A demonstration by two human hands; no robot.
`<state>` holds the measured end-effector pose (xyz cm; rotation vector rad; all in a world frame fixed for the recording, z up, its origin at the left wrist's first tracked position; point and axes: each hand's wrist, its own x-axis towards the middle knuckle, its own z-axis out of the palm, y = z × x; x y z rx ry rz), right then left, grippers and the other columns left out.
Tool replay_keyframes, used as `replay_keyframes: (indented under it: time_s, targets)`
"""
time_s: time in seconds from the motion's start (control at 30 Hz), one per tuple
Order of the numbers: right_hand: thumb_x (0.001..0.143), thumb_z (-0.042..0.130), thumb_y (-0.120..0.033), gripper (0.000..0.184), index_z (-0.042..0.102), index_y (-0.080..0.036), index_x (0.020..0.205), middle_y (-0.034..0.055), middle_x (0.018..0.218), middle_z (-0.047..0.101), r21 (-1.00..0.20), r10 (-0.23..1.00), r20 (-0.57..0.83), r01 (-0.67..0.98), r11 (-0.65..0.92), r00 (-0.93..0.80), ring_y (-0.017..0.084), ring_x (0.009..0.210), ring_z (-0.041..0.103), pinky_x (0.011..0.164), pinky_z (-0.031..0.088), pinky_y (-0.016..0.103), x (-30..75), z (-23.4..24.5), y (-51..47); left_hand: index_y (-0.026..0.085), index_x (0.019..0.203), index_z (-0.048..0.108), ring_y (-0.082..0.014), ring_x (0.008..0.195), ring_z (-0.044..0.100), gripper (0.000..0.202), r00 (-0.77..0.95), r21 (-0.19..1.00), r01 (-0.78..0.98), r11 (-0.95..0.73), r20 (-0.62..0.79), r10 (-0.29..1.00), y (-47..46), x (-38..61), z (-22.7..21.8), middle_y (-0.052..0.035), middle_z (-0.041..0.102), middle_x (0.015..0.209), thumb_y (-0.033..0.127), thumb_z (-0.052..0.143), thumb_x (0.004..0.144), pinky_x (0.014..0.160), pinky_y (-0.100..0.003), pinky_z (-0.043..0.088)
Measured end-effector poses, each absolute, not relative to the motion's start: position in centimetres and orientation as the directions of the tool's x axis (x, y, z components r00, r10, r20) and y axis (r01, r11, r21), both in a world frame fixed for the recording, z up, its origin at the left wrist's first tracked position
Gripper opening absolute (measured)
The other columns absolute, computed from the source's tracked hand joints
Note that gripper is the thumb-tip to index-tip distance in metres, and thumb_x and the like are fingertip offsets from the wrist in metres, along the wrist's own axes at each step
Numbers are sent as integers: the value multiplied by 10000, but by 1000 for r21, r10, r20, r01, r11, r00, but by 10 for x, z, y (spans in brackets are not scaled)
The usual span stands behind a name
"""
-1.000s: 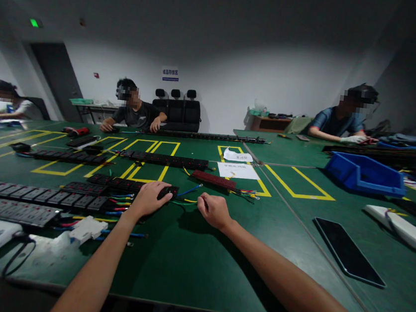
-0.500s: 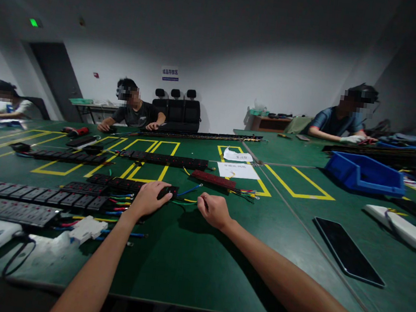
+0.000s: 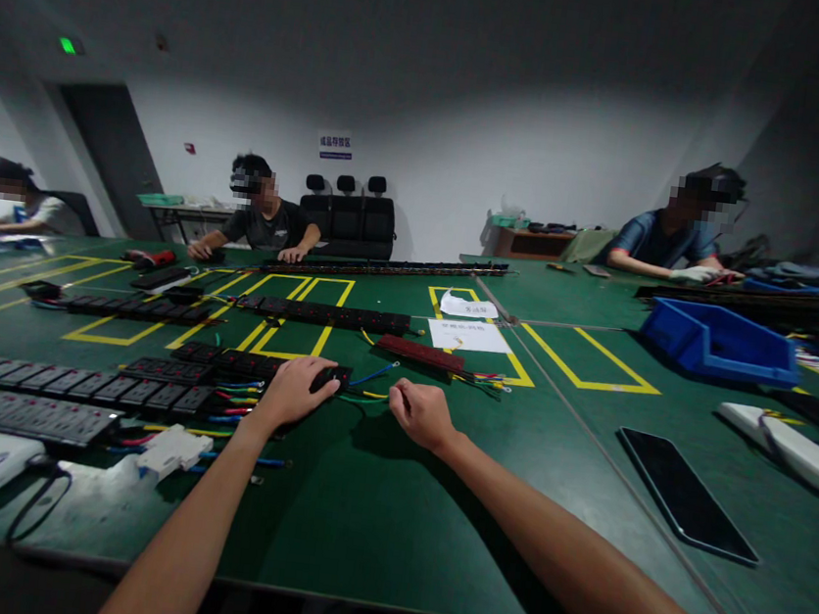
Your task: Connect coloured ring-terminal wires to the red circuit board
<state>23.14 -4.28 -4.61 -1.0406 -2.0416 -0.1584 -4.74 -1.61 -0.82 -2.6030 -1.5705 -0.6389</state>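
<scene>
My left hand (image 3: 294, 391) is closed over the right end of a black socket strip (image 3: 226, 359) lying on the green table, thumb along its near side. From that end run a blue wire (image 3: 376, 372) with a ring terminal and a yellow-green wire (image 3: 366, 398). My right hand (image 3: 423, 413) is closed in a pinch at the far end of the yellow-green wire; its tip is hidden by the fingers. Just beyond my hands lies a dark red strip (image 3: 419, 355) with several coloured wires.
Grey socket strips (image 3: 20, 412) and a white connector block (image 3: 175, 451) lie at the left. To the right are a phone (image 3: 688, 494), a white device (image 3: 793, 449) and a blue bin (image 3: 720, 344). Across the table, a co-worker (image 3: 272, 217) handles a long strip (image 3: 399, 266).
My hands have stayed almost still on the strip and wire. Across the table, the co-worker's hands and the long strip have shifted slightly to the left.
</scene>
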Motion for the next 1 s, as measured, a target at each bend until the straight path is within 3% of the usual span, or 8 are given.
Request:
replay_keyframes:
  time_s: [1.0]
  targets:
    - [1005, 421, -273, 328, 589, -195, 734, 6, 564, 592, -270, 647, 696, 722, 637, -311, 120, 498, 509, 573, 263, 275, 232, -46, -43, 227, 1257, 645, -312, 1205, 600, 462, 402, 183, 855, -486, 358, 842, -17, -47, -6, -103, 673, 1294, 546, 468, 974, 1043, -491, 437]
